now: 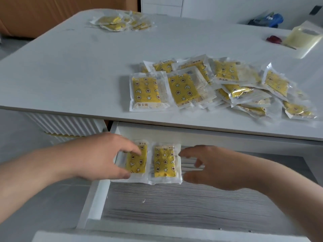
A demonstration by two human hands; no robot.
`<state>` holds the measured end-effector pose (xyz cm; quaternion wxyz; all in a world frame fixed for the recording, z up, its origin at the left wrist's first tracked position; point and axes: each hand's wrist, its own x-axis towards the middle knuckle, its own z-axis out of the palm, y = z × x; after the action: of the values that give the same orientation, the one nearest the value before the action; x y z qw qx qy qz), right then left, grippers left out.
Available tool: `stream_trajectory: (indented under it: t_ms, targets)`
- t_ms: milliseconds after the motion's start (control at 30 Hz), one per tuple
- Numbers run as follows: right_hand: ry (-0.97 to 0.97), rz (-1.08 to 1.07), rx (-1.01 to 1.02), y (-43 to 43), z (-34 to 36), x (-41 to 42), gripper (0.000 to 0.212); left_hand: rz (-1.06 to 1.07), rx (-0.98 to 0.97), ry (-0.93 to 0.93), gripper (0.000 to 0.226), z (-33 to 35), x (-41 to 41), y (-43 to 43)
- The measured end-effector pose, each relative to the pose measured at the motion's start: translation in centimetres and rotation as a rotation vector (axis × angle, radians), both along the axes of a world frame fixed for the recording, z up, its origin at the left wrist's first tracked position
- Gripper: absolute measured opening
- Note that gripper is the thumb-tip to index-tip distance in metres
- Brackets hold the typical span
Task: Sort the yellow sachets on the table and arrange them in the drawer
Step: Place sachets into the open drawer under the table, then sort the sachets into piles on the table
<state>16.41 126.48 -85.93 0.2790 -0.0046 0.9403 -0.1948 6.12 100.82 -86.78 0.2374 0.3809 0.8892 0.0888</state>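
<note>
An open drawer (174, 203) with a grey wood-grain floor is pulled out below the table. Two yellow sachets lie side by side at its back left. My left hand (104, 158) has fingers curled over the left sachet (137, 163), thumb at its near edge. The right sachet (165, 163) lies flat; my right hand (209, 166) hovers just beside its right edge with fingers spread, holding nothing. A large pile of yellow sachets (218, 84) lies on the white table (70, 75) above the drawer. A smaller heap of sachets (120, 21) sits at the table's far edge.
A pale yellow pouch (300, 39) and a small red object (274, 39) lie at the table's far right, with blue items (269, 20) behind. A ribbed white cabinet side (66, 124) stands left of the drawer. Most of the drawer floor is bare.
</note>
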Motion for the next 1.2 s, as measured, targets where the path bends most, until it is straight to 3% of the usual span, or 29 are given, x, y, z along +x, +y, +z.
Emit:
stream_trajectory:
  t_ms: [133, 367, 533, 633, 933, 1033, 1200]
  targets:
    - [0.047, -0.141, -0.163, 0.7, 5.5, 3.0, 0.045, 0.079, 0.135, -0.043, 0.029, 5.2, 1.9, -0.4]
    - [0.346, -0.311, -0.35, 0.4, 11.6, 5.9, 0.022, 0.304, 0.564, -0.239, 0.027, 11.2, 6.9, 0.7]
    - [0.517, -0.46, -0.461, -2.0, 12.3, 8.4, 0.016, 0.513, 0.864, -0.287, 0.02, 10.6, 9.8, 0.7]
    - [0.518, -0.468, -0.469, -2.8, 10.9, 8.9, 0.018, 0.524, 0.893, -0.317, 0.014, 9.5, 10.2, 0.6]
    - [0.348, -0.47, -0.482, -1.6, 10.0, 3.7, 0.02, 0.48, 0.826, -0.369, 0.029, 8.5, 6.2, 1.4]
    - [0.302, -0.497, -0.49, -1.6, 11.5, 2.7, 0.023, 0.501, 0.803, -0.42, 0.036, 9.9, 5.4, 1.5]
    - [0.243, -0.547, -0.477, -1.7, 17.4, 1.8, 0.025, 0.612, 0.783, -0.451, 0.028, 15.2, 4.3, 0.2]
